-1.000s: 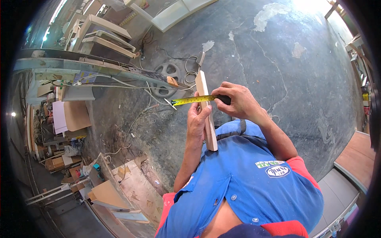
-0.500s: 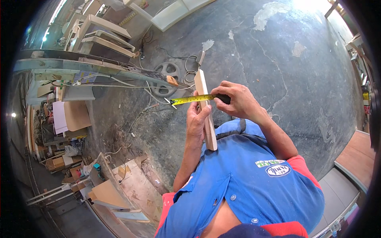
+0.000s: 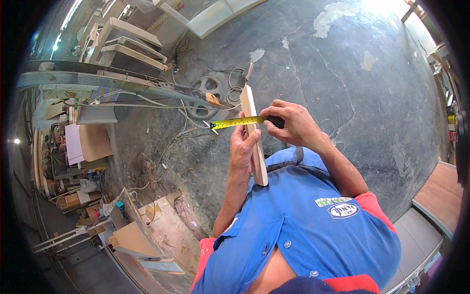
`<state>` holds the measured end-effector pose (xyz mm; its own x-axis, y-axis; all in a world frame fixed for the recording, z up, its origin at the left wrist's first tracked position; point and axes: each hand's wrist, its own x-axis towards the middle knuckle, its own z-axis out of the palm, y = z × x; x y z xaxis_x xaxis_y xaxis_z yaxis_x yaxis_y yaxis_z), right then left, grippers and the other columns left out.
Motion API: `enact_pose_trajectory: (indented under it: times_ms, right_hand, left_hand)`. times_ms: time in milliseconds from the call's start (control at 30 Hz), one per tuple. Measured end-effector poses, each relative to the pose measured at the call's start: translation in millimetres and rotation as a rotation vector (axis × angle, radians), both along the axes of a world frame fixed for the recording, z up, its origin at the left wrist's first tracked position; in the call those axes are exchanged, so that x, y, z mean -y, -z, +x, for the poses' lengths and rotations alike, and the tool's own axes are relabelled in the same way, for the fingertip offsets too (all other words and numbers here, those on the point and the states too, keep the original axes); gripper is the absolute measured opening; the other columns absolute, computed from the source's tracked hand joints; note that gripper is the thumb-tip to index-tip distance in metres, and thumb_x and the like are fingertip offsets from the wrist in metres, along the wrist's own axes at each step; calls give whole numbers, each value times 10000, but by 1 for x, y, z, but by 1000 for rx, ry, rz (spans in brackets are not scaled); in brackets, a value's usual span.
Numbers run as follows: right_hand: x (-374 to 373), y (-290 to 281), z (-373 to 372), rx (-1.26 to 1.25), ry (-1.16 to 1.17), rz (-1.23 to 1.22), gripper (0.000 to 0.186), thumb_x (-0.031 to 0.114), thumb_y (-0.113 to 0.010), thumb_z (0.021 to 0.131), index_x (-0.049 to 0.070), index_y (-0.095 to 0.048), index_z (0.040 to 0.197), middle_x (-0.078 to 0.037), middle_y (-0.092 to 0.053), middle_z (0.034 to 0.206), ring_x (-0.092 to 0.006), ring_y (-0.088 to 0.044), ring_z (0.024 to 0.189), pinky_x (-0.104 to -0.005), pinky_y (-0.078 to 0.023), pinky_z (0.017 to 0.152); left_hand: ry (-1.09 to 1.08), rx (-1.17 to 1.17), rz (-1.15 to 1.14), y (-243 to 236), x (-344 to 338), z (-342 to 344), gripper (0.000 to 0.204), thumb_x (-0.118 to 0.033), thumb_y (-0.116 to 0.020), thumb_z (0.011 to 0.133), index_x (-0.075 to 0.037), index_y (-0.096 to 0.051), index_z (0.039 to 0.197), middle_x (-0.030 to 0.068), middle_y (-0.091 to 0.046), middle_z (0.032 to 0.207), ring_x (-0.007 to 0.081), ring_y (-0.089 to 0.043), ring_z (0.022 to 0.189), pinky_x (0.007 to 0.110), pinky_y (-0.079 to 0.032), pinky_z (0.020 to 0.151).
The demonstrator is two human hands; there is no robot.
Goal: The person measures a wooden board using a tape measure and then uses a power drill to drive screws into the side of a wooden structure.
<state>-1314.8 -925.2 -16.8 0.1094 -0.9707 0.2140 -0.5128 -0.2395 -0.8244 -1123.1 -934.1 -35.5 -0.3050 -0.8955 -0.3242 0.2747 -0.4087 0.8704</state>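
A narrow light wooden strip (image 3: 249, 105) stands lengthwise in front of my chest, its near end against my blue shirt. My left hand (image 3: 243, 152) grips it about halfway along. My right hand (image 3: 292, 122) holds a dark tape measure case, and the yellow tape (image 3: 235, 123) runs leftward across the strip, its metal hook sticking out past the strip's left edge. Both hands are close together above the dark concrete floor.
A long metal rail with cables (image 3: 112, 83) crosses the upper left, with a grey wheel-shaped part (image 3: 208, 87) on the floor beyond it. Wooden boards and offcuts (image 3: 142, 230) lie at lower left. Stacked white panels (image 3: 132, 44) stand at the top. A reddish board (image 3: 440, 191) lies at right.
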Motion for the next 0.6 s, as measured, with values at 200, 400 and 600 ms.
enact_pose_trajectory:
  times_ms: [200,400,600]
  right_hand:
    - [0,0,1,-1,-3,0,241,152,-644,827,69,-721,1040,-93,-640,901,-269,-642,759,-373,-521,702]
    - [-1,0,2,-6,-1,23,259,215,-635,839,94,-727,1050,-104,-644,896,-291,-661,775,-401,-542,719]
    - [-1,2,3,-18,0,24,266,224,-629,842,94,-726,1053,-100,-639,900,-292,-659,778,-402,-541,720]
  left_hand:
    - [-2,-15,4,0,-1,1,878,-133,-728,840,71,-227,1532,140,-476,1378,186,-490,1259,329,-372,1091]
    - [5,0,18,2,-1,3,899,-141,-732,836,71,-210,1537,162,-459,1386,205,-486,1269,337,-376,1094]
    - [3,1,11,6,-2,4,913,-146,-731,835,75,-195,1540,180,-454,1379,228,-487,1275,350,-376,1099]
